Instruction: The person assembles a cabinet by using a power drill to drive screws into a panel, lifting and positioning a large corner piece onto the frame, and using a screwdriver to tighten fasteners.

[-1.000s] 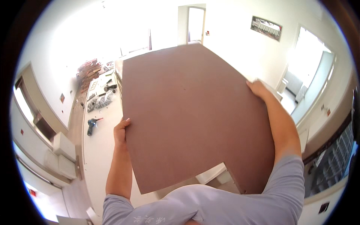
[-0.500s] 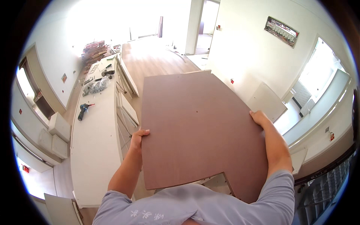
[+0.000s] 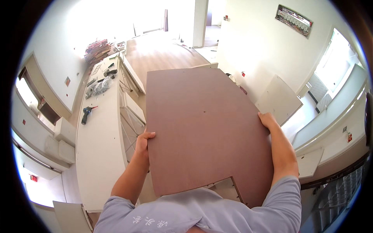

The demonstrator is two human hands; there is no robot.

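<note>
A large reddish-brown board [image 3: 206, 132] spans the space in front of my body, its near edge against my shirt. It has a small dark hole near its middle and a notch cut into its near edge. My left hand [image 3: 143, 143] is closed on the left edge, the thumb over the top face. On the right edge, a little farther forward, my right hand [image 3: 268, 119] grips the board too. The fingers of both hands are hidden beneath it.
To the left runs a long white panel [image 3: 99, 155] with a cordless drill [image 3: 87, 115], a clear plastic bag [image 3: 99, 88] and other tools. A pile of boards [image 3: 97, 50] lies beyond it. At right a white panel [image 3: 278, 99] leans on the wall; a dark railing [image 3: 338, 194] stands lower right.
The view has shifted slightly; the board's far edge now sits a bit higher in the picture. Both hands keep the same hold on its edges.
</note>
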